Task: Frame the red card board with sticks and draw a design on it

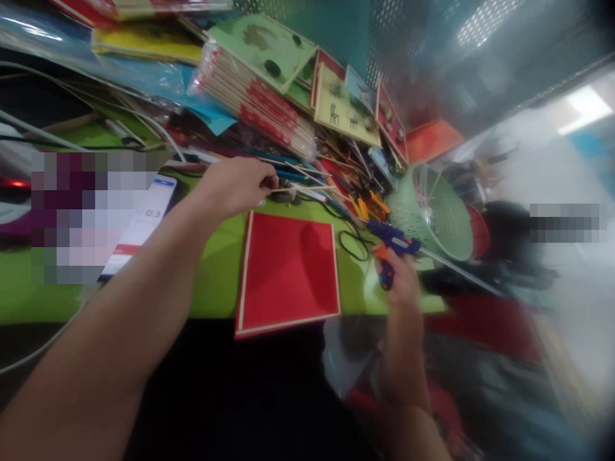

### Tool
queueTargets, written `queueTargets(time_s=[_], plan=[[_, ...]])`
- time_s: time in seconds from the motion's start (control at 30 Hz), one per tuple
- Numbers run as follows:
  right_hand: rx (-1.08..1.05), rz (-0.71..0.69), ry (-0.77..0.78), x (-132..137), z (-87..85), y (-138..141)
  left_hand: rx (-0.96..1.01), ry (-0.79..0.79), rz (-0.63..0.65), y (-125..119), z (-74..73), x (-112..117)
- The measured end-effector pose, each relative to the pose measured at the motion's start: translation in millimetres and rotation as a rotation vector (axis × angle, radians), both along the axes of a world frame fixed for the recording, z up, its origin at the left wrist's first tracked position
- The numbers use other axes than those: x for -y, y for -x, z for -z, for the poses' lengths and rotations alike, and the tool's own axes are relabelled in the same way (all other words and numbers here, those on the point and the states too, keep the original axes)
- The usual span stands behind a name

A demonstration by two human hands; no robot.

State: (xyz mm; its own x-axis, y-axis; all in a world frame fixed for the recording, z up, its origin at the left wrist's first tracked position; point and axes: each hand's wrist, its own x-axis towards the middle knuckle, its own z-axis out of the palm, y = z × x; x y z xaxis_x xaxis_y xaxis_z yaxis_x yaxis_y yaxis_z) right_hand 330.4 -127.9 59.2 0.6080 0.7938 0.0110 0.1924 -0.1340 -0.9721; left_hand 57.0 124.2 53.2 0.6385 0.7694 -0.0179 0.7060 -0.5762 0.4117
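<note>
My right hand (404,278) is wrapped round the handle of a blue glue gun (394,238) with an orange trigger; a long whitish glue stick (461,272) runs out of its back. Over the clutter behind the board, my left hand (240,186) pinches a thin wooden stick (302,189) pointing right. Between my hands a red square board (291,272) lies flat at the table's front edge. Pale wooden strips line its left, front and right edges, and a shadow falls across its right half.
A green basket (432,211) stands right of the tools. Bundled wooden sticks (254,102) in plastic and several decorated boards (264,51) are piled at the back. Left, a phone (144,221) lies on the green table (216,282). A black cable (353,246) loops near the glue gun.
</note>
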Motion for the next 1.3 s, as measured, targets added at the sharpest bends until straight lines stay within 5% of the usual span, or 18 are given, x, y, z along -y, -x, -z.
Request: queueTargets(time_s=[0.3, 0.57, 0.77, 1.0, 1.13, 1.3], plan=[[-0.07, 0.283, -0.014, 31, 12.0, -27, -0.031, 0.016, 0.034, 0, -3.3, -3], [-0.005, 0.386, 0.201, 38, 24.2, -54, -0.02, 0.023, 0.02, -1, -4.5, -1], [0.336, 0.386, 0.487, 50, 18.6, -63, -0.048, 0.036, 0.011, -2, -11.4, 2], [0.776, 0.324, 0.921, 73, -12.1, -55, 0.025, 0.026, 0.093, 0, -15.1, 8], [1.04, 0.264, 0.51, 61, -33.2, -35, 0.043, 0.024, 0.138, 0, -12.0, 8], [1.044, -0.152, 0.11, -10, -47.4, 5, 0.012, 0.036, 0.232, 2, -11.7, 9]])
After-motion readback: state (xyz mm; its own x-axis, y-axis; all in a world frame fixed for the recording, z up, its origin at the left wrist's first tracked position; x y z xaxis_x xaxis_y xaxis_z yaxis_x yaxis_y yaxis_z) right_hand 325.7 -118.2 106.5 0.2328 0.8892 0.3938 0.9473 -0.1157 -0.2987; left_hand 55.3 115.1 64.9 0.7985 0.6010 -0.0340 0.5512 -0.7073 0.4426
